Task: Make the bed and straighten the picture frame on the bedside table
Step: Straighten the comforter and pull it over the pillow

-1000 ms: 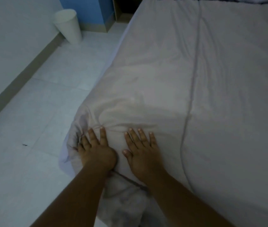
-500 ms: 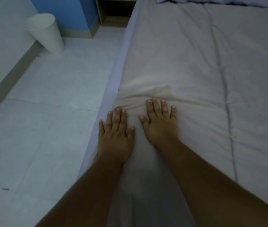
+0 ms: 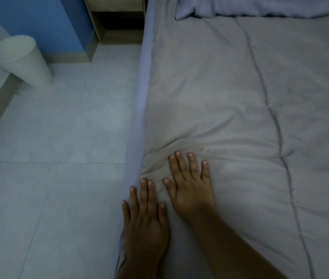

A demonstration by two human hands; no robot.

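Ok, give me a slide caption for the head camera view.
Both hands, left and right, press flat on the grey duvet near the bed's edge.

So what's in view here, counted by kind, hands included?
Hands: 2, left hand and right hand, both flat on the duvet
Duvets: 1, grey duvet
Pillows: 1, pillow at the bed's head
Bins: 1, white bin on the floor
Bedside tables: 1, bedside table
Total: 6

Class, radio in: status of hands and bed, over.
Left hand and right hand flat, open on the duvet. Wrinkles bunched at fingertips. Nothing in the way.
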